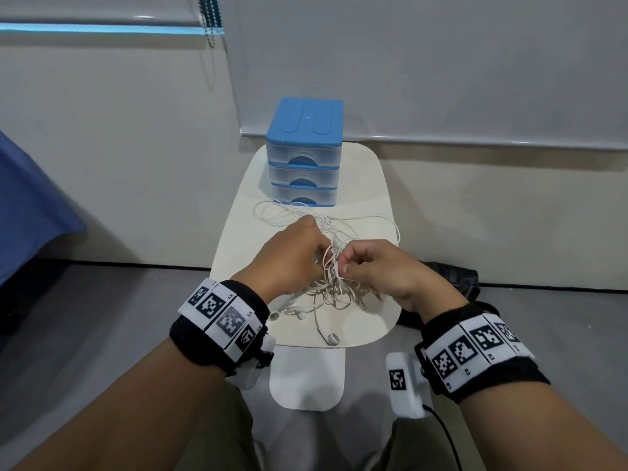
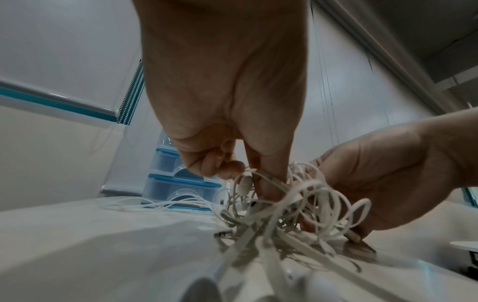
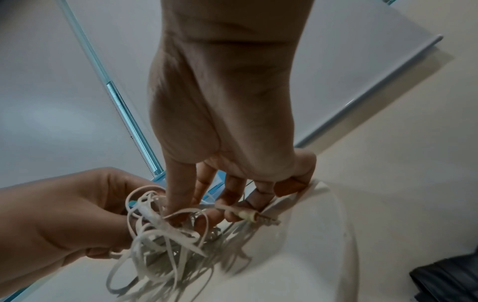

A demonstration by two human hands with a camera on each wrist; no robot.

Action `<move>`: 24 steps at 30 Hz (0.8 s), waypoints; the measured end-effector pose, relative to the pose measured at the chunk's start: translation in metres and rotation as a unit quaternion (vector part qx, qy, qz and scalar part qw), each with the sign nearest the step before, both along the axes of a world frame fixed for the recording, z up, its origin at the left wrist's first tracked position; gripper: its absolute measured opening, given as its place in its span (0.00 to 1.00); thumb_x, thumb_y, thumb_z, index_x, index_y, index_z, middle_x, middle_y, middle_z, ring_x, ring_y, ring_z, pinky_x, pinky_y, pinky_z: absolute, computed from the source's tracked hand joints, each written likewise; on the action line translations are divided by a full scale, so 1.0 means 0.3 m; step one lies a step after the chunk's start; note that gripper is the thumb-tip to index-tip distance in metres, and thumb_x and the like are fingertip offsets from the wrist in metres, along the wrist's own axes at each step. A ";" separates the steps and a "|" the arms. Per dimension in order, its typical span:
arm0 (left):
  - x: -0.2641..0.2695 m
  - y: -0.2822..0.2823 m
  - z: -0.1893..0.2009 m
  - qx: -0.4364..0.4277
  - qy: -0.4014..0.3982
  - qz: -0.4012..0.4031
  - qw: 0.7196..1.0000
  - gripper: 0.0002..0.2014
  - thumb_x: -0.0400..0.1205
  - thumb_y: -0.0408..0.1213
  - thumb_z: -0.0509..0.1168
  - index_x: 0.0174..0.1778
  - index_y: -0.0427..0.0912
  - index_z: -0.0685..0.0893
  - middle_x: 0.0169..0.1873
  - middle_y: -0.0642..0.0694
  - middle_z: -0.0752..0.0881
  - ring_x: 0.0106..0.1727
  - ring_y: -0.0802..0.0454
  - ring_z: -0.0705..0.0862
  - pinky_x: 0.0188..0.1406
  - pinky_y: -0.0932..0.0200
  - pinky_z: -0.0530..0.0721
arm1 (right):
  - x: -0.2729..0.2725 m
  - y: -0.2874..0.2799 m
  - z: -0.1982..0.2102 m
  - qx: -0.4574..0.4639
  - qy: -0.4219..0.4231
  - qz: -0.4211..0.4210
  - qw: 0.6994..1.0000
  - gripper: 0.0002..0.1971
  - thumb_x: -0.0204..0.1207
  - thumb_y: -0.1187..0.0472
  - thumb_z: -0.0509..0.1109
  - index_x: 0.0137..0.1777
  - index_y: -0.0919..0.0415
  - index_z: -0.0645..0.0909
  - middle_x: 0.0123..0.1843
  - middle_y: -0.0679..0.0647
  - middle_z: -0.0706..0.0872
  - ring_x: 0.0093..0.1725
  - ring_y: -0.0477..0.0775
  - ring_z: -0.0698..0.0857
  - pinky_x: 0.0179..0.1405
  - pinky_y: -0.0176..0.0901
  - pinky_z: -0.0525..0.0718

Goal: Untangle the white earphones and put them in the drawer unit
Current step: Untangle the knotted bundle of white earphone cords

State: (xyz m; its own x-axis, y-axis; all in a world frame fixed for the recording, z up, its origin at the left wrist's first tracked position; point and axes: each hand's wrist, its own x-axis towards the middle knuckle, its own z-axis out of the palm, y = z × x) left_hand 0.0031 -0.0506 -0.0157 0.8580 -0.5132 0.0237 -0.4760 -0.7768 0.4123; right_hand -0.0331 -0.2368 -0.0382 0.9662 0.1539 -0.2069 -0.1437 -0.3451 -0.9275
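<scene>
- Left hand (image 1: 292, 249) and right hand (image 1: 377, 266) pinch the white earphones (image 1: 334, 283) tangle, lifting its knot to pick loops free.
- Beyond the grip, drawer unit (image 1: 304, 154) waits, drawers closed.

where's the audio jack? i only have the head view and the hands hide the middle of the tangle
Observer: In the right wrist view the jack plug lies against the curled fingers of the right hand, pointing away from the left hand.
Operator: is there a second plug
Observer: Yes, the left wrist view shows a metal plug tip lying on the table at the edge of the white earphones.
Operator: left hand actually holding cable?
Observer: Yes, its thumb and finger pinch strands at the top of the tangle in the left wrist view.
</scene>
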 end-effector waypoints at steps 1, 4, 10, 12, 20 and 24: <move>-0.001 0.000 0.000 0.001 -0.010 -0.003 1.000 0.04 0.76 0.37 0.76 0.43 0.52 0.89 0.50 0.50 0.76 0.48 0.46 0.81 0.48 0.42 0.84 | 0.000 -0.003 0.001 0.003 0.004 -0.003 1.000 0.10 0.79 0.71 0.73 0.40 0.56 0.86 0.29 0.49 0.82 0.26 0.47 0.76 0.29 0.44 0.66; -0.007 0.008 0.005 -0.003 -0.048 -0.018 0.999 0.02 0.79 0.40 0.73 0.42 0.48 0.87 0.50 0.53 0.75 0.47 0.48 0.81 0.44 0.42 0.83 | 0.001 -0.007 0.005 0.012 0.018 -0.013 1.000 0.11 0.79 0.72 0.71 0.40 0.55 0.86 0.30 0.51 0.83 0.25 0.49 0.76 0.28 0.45 0.61; -0.020 0.024 0.035 0.027 -0.118 -0.093 0.988 0.06 0.80 0.41 0.69 0.38 0.46 0.87 0.47 0.54 0.79 0.43 0.51 0.76 0.45 0.49 0.76 | 0.000 0.001 0.016 0.028 0.047 -0.017 0.998 0.02 0.78 0.69 0.76 0.45 0.64 0.88 0.33 0.57 0.86 0.25 0.51 0.80 0.21 0.35 0.72; -0.022 0.029 0.049 0.029 -0.125 -0.089 0.988 0.07 0.79 0.42 0.68 0.38 0.47 0.88 0.45 0.54 0.79 0.43 0.49 0.78 0.48 0.45 0.78 | -0.003 0.009 0.029 0.015 0.031 -0.028 0.999 0.01 0.78 0.68 0.76 0.46 0.67 0.88 0.34 0.57 0.87 0.30 0.53 0.82 0.25 0.37 0.77; -0.013 0.056 0.083 0.034 -0.149 -0.090 0.984 0.10 0.78 0.49 0.66 0.39 0.53 0.92 0.39 0.57 0.84 0.48 0.49 0.78 0.53 0.43 0.74 | -0.003 0.045 0.130 0.042 -0.206 -0.085 0.974 0.06 0.79 0.65 0.76 0.51 0.54 0.90 0.49 0.47 0.92 0.44 0.41 0.85 0.46 0.30 0.80; -0.015 0.065 0.076 -0.032 -0.144 -0.088 0.985 0.08 0.74 0.47 0.68 0.39 0.51 0.92 0.38 0.56 0.86 0.44 0.50 0.81 0.50 0.43 0.77 | -0.018 0.058 0.111 -0.005 -0.209 -0.007 0.978 0.12 0.78 0.60 0.79 0.60 0.49 0.89 0.55 0.47 0.91 0.52 0.47 0.90 0.55 0.42 0.89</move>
State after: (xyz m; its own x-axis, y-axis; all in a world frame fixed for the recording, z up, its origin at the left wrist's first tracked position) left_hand -0.0014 -0.0309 0.0071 0.7093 -0.6423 0.2904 -0.7049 -0.6489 0.2866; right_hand -0.0384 -0.2194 -0.0051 0.9685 0.1402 0.2057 0.2431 -0.3550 -0.9027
